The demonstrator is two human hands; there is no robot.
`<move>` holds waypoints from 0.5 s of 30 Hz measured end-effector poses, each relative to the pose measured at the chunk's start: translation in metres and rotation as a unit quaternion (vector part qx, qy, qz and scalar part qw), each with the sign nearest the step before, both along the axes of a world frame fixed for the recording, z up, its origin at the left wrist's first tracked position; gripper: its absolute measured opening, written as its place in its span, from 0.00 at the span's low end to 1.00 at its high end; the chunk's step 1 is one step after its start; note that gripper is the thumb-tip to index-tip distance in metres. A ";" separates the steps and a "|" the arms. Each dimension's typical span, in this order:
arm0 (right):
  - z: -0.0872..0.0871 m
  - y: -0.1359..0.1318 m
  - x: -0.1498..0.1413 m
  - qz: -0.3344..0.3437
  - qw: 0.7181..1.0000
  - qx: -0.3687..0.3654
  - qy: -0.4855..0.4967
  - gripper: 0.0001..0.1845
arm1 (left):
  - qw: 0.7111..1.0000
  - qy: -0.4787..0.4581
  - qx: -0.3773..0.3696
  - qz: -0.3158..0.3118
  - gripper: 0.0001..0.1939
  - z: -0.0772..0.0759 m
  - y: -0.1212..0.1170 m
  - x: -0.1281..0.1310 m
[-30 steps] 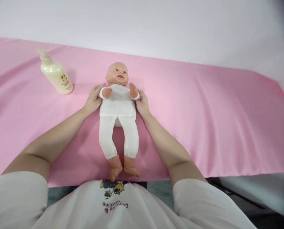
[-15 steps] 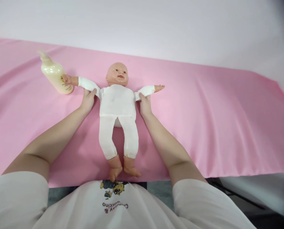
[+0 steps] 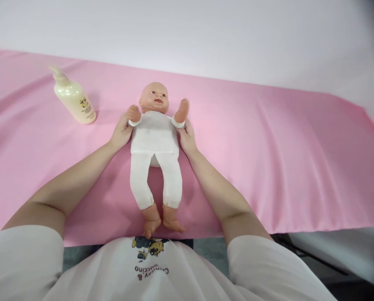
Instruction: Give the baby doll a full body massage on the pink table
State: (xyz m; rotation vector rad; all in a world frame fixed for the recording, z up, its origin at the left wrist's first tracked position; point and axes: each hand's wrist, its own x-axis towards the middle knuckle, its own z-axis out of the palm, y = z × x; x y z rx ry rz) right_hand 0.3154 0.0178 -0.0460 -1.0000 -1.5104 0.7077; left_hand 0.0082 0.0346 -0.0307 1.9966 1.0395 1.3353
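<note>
A baby doll (image 3: 154, 133) with a white cloth body lies on its back, its head away from me and its feet near the table's front edge. My left hand (image 3: 122, 131) is closed around the doll's arm on the left, whose small fist (image 3: 133, 113) points up. On the other side my right hand (image 3: 187, 136) grips the other arm, and that doll hand (image 3: 182, 110) is raised too. Both doll arms are bent upward beside the chest. My fingers are partly hidden behind the white sleeves.
A pale yellow pump bottle (image 3: 75, 102) stands to the left of the doll's head. Pink cloth (image 3: 252, 167) with soft folds covers the table. Behind it rises a white surface (image 3: 206, 37). The table's front edge runs close to my shirt.
The doll's arms, spread out to the sides before, are now raised and drawn in toward its chest. My hands moved slightly inward with them. Bottle and doll body stayed put.
</note>
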 end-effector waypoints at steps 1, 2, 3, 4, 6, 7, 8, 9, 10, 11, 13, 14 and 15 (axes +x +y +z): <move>0.001 0.000 0.000 0.008 1.000 0.017 -0.015 0.27 | 1.000 0.019 0.007 -0.006 0.26 0.003 -0.002 0.000; 0.002 -0.001 0.001 0.016 0.999 0.032 -0.029 0.26 | 0.999 0.035 0.012 -0.010 0.25 0.004 -0.003 0.000; 0.004 -0.001 0.001 0.023 0.998 0.044 -0.040 0.25 | 0.999 0.047 0.014 -0.013 0.25 0.006 -0.004 0.000; 0.005 -0.001 0.001 0.028 0.997 0.053 -0.045 0.24 | 0.998 0.055 0.015 -0.014 0.25 0.006 -0.005 -0.001; 0.008 -0.003 0.001 0.037 0.997 0.059 -0.041 0.23 | 0.998 0.055 0.015 -0.016 0.25 0.007 -0.006 -0.002; 0.009 -0.004 0.000 0.042 0.997 0.058 -0.034 0.24 | 0.998 0.051 0.015 -0.016 0.26 0.007 -0.007 -0.002; 0.011 -0.005 -0.001 0.046 0.997 0.053 -0.025 0.26 | 0.999 0.043 0.014 -0.016 0.28 0.007 -0.007 -0.002; 0.013 -0.006 -0.002 0.048 0.998 0.045 -0.017 0.28 | 0.999 0.034 0.010 -0.013 0.30 0.007 -0.007 -0.002; 0.014 -0.008 -0.003 0.045 0.998 0.035 -0.012 0.30 | 1.000 0.022 0.005 -0.009 0.33 0.008 -0.007 -0.001; 0.015 -0.008 -0.004 0.037 0.999 0.023 -0.009 0.33 | 1.000 0.009 0.000 -0.002 0.36 0.008 -0.007 0.000; 0.015 -0.009 -0.005 0.011 1.000 0.001 -0.015 0.39 | 1.000 -0.020 -0.009 0.011 0.41 0.009 -0.005 0.001; 0.014 -0.009 -0.005 -0.003 1.000 -0.010 -0.025 0.42 | 0.999 -0.033 -0.012 0.015 0.43 0.008 -0.003 0.002; 0.012 -0.009 -0.005 -0.018 0.999 -0.020 -0.038 0.45 | 0.999 -0.043 -0.012 0.018 0.44 0.008 -0.001 0.002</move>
